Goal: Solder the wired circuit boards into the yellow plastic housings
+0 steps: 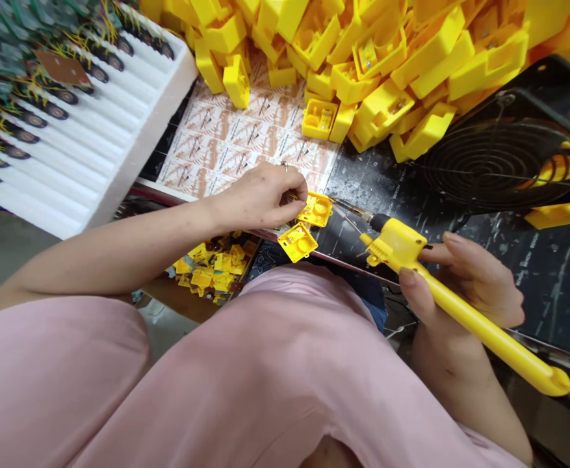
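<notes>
My left hand [268, 194] is closed at the table's front edge, its thumb and forefinger pinched against the near side of a small yellow plastic housing [320, 209]. What lies between those fingertips is mostly hidden; a few thin wires show there. Just below, a second open yellow housing [297, 242] sits tilted at the edge, close to the thumb. My right hand [474, 279] grips a yellow soldering gun [401, 244] with a long handle. Its metal tip and thin feed tube point left, reaching the right side of the first housing.
Yellow plastic cases [377, 110] are heaped along the back. A black fan [504, 143] stands at the right. On the left, a white foam tray [119, 130] holds wired round parts. Below the table edge is a container of small yellow pieces [214, 266]. Printed sheets [246, 140] cover part of the tabletop.
</notes>
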Action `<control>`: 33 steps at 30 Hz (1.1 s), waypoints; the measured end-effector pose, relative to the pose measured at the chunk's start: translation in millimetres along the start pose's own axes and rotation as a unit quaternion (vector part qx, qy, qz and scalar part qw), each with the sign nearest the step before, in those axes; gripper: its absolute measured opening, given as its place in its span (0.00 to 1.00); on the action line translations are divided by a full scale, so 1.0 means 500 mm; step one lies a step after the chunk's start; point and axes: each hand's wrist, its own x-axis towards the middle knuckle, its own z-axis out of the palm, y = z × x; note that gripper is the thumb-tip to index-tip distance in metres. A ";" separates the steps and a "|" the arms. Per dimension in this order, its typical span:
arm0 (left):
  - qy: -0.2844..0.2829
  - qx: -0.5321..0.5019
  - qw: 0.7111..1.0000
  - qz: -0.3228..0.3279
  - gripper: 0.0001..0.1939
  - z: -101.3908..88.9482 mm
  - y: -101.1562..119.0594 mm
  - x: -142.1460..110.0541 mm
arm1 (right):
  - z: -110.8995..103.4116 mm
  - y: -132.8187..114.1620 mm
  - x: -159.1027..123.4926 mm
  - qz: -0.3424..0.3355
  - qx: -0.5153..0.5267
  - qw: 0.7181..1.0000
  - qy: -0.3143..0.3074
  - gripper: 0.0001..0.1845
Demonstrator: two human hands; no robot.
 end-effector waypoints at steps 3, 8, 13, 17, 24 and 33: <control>0.022 0.003 0.998 -0.063 0.13 0.011 0.015 -0.001 | 0.010 -0.002 0.000 -0.013 0.009 0.999 0.042 0.35; 0.007 -0.006 0.994 -0.108 0.10 0.006 0.031 0.009 | 0.021 -0.012 0.012 -0.033 0.006 0.999 -0.012 0.27; -0.021 -0.017 0.991 -0.128 0.06 -0.005 0.032 0.021 | 0.027 -0.025 0.031 -0.112 -0.035 0.992 -0.056 0.18; -0.035 -0.035 0.991 -0.125 0.06 -0.011 0.030 0.032 | 0.030 -0.034 0.050 -0.119 -0.068 0.988 -0.075 0.14; -0.053 -0.034 0.991 -0.120 0.06 -0.016 0.029 0.041 | 0.020 -0.040 0.079 -0.168 -0.053 0.977 -0.123 0.12; -0.053 -0.018 0.994 -0.090 0.08 -0.020 0.023 0.038 | 0.009 -0.033 0.067 -0.143 -0.038 0.982 -0.115 0.13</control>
